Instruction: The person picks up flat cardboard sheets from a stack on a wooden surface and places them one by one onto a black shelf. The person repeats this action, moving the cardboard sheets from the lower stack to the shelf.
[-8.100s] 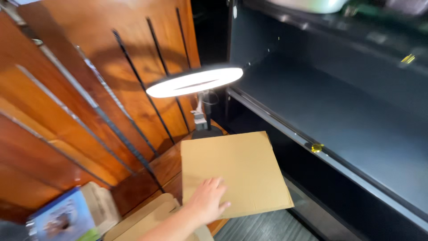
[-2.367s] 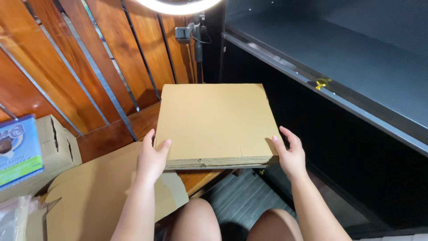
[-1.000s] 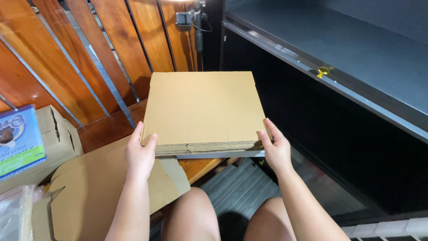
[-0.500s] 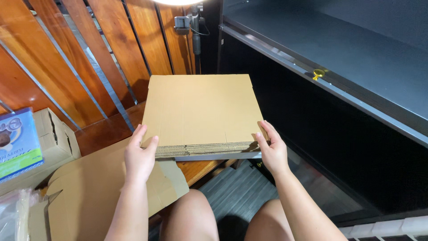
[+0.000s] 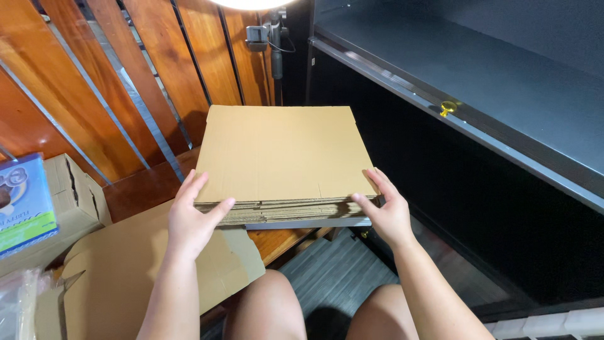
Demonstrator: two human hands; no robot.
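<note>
1. Head view: a person sits with bare knees below the frame's middle, and both hands are on a stack of flat, square, tan corrugated cardboard sheets (image 5: 280, 157) in front of them.
2. The left hand (image 5: 192, 220) presses against the stack's near left corner, fingers spread up the side edge and thumb laid along the front edge; it braces the stack and does not pinch it.
3. The right hand (image 5: 387, 211) cups the near right corner, fingers lying up the right edge, thumb at the front, open and pressed flat to the card.
4. The stack rests on a thin grey board (image 5: 308, 223) whose edge shows just under it, above a reddish wooden floor (image 5: 145, 189), near a slatted wooden wall (image 5: 113, 82).
5. As far as I can judge, the sheets are gathered and roughly squared; the layered front edges look a little uneven, so some evening-up seems left.
6. The stack lies flat and is near square, so no long axis stands out; its layered edge faces the person and its far edge points at the wall and a lamp stand (image 5: 274, 38).
7. A larger unfolded tan cardboard blank (image 5: 126, 264) lies at the left, touching the left forearm's underside; a dark cabinet shelf (image 5: 503, 94) runs along the right.
</note>
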